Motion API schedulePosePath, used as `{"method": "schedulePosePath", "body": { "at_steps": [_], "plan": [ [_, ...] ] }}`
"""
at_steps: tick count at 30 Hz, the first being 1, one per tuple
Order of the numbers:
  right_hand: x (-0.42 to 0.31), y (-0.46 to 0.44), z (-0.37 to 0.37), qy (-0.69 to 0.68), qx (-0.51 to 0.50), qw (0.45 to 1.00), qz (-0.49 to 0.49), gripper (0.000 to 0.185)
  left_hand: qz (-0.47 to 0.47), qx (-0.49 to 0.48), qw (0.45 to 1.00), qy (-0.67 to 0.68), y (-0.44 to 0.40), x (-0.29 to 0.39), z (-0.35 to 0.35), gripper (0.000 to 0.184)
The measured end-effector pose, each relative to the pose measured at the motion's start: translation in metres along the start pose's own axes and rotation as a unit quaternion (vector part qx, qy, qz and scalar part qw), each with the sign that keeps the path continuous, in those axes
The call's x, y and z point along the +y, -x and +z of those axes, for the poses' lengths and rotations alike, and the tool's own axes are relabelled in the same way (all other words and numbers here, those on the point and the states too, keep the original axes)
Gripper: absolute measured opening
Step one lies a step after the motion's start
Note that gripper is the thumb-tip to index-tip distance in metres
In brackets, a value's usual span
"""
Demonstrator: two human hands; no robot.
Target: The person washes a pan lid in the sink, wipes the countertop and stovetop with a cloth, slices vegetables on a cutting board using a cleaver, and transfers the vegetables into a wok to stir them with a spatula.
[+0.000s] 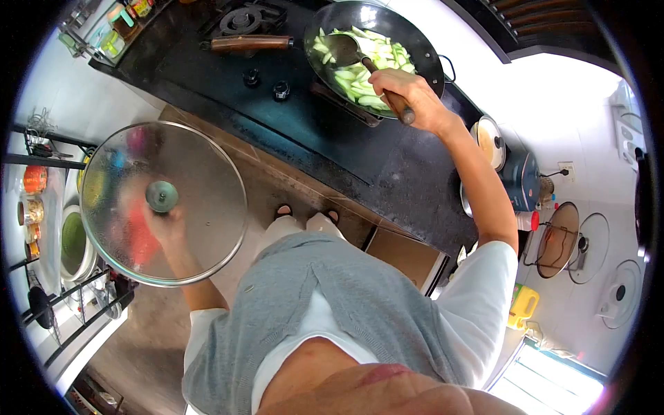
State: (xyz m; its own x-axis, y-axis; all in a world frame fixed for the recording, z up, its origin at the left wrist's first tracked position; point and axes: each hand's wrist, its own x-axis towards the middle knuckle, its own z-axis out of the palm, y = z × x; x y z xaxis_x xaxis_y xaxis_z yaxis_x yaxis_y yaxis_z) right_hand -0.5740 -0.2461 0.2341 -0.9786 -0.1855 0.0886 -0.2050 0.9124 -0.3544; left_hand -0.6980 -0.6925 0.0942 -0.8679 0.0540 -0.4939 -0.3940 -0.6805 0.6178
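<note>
My right hand (415, 95) is wrapped round the wooden handle of a spatula (344, 51), whose metal head sits among the food. Pale green sliced vegetables (366, 81) lie spread in a dark wok (422, 43) on the stove. Off to the left, my left hand (166, 225) holds up a large glass lid (207, 207), away from the wok. The fingers show hazily through the fogged glass, closed behind the round knob (161, 196). Droplets cover the lid, and its inner side faces me.
The wok's wooden handle (252, 43) points left, near a second burner (242, 19). A dark counter (408, 187) runs below the wok. On the right stand a blue appliance (520, 181) and wall-hung lids (559, 238). A rack (59, 297) with bowls and jars is at the left.
</note>
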Motion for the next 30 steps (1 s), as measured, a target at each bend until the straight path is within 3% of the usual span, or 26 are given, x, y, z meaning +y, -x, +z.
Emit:
{"method": "schedulePosePath", "body": {
  "at_steps": [4,8,9,13,15,16,17,18,20,21,23,24,26,30],
  "plan": [
    [0.003,0.001,-0.016,0.067,0.052,0.996,-0.031,0.022,0.0,-0.023,1.0,-0.005,-0.002,-0.003,-0.005,0.027],
    [-0.007,-0.014,-0.022,0.025,0.06,0.996,-0.053,0.02,-0.026,-0.061,0.998,-0.002,-0.003,-0.004,0.0,0.028],
    [-0.002,-0.018,-0.017,0.013,0.074,0.992,-0.1,0.021,-0.023,-0.056,0.998,-0.001,-0.004,-0.004,0.003,0.028],
    [0.015,-0.02,-0.007,0.028,0.018,0.998,-0.055,0.022,0.012,-0.033,0.998,-0.046,-0.01,-0.011,-0.006,0.027],
    [0.021,-0.016,-0.013,0.042,-0.008,0.998,-0.041,0.024,-0.049,-0.127,0.99,0.021,-0.021,-0.011,-0.015,0.025],
    [0.023,-0.014,-0.024,0.036,0.01,0.998,-0.052,0.024,-0.049,-0.129,0.99,0.022,-0.024,-0.012,-0.019,0.025],
    [0.024,-0.012,-0.034,0.03,0.028,0.997,-0.064,0.024,-0.031,-0.07,0.997,0.014,-0.018,-0.012,-0.011,0.025],
    [0.025,-0.006,-0.045,-0.015,0.044,0.999,-0.026,0.026,-0.013,-0.009,1.0,0.007,-0.014,-0.012,-0.006,0.024],
    [0.017,-0.003,-0.078,0.01,0.074,0.995,0.064,0.019,-0.017,-0.011,1.0,0.007,-0.017,-0.011,-0.012,0.024],
    [0.02,-0.004,-0.095,0.024,0.038,0.98,0.193,0.021,-0.022,-0.014,1.0,0.003,-0.018,-0.011,-0.014,0.023],
    [0.027,-0.006,-0.116,-0.043,0.058,0.953,0.294,0.023,-0.02,-0.021,1.0,-0.001,-0.019,-0.01,-0.011,0.024],
    [0.023,-0.006,-0.122,-0.041,0.06,0.952,0.296,0.023,-0.016,-0.026,1.0,-0.003,-0.019,-0.01,-0.009,0.024],
    [0.014,-0.012,-0.131,-0.168,0.075,0.885,0.428,0.032,-0.019,-0.053,0.998,-0.008,-0.015,-0.009,-0.001,0.024],
    [0.049,-0.009,-0.085,-0.304,0.143,0.869,0.362,0.033,-0.026,-0.087,0.996,0.002,-0.016,-0.012,0.004,0.023]
  ]
}}
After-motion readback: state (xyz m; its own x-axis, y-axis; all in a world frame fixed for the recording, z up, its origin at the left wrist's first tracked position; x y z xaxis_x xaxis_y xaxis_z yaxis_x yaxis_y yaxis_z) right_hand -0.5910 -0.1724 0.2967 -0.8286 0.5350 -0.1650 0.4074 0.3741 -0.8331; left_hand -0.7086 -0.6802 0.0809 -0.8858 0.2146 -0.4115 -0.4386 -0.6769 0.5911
